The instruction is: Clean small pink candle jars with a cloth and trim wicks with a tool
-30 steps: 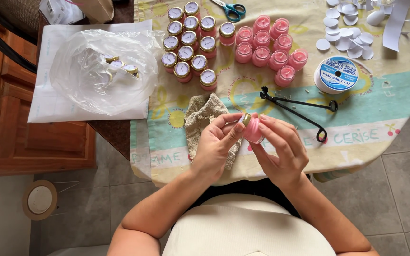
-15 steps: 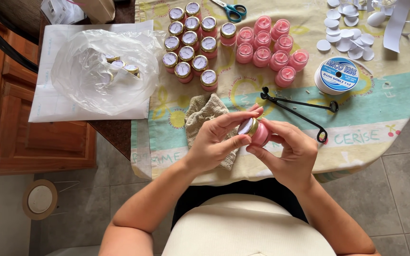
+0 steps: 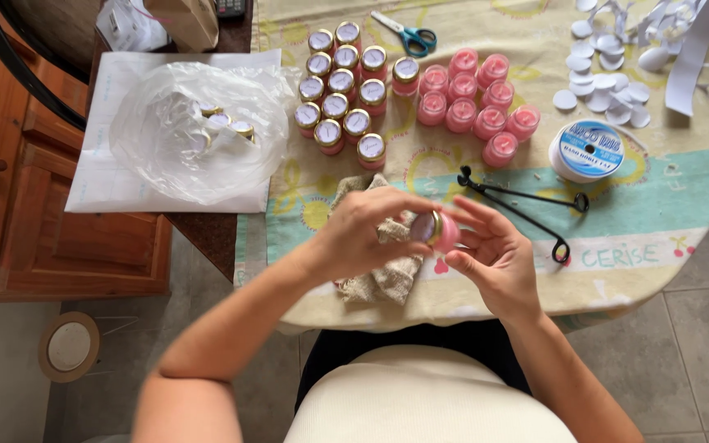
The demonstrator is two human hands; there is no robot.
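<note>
Head view, hands: the left hand (image 3: 363, 234) and the right hand (image 3: 494, 258) both grasped one small pink jar (image 3: 436, 231), held between them above the near table edge.
Held jar: it lay tilted on its side, its gold-rimmed lid (image 3: 425, 227) turned toward the left hand's fingers; the right hand's fingertips pinched the pink body.
Under the hands: a beige burlap cloth (image 3: 383, 275) lay crumpled on the tablecloth (image 3: 650, 197), partly hidden by the left hand.
Lidded jars: a cluster of lidded jars (image 3: 342, 107) stood upright and close together, each closed with a gold-rimmed lid bearing a pale round label.
Open jars: just to their right stood open pink jars (image 3: 473, 102), lidless, filled with pink wax, touching one another.
Plastic bag: a clear plastic bag (image 3: 198, 131) rested on a white sheet (image 3: 100, 184) and held several loose gold lids (image 3: 227, 123).
Other things: a black wick trimmer (image 3: 527, 209) lay just beside the right hand; a roll of tape (image 3: 588, 150), scissors (image 3: 408, 34) and white paper discs (image 3: 605, 78) lay further back.
</note>
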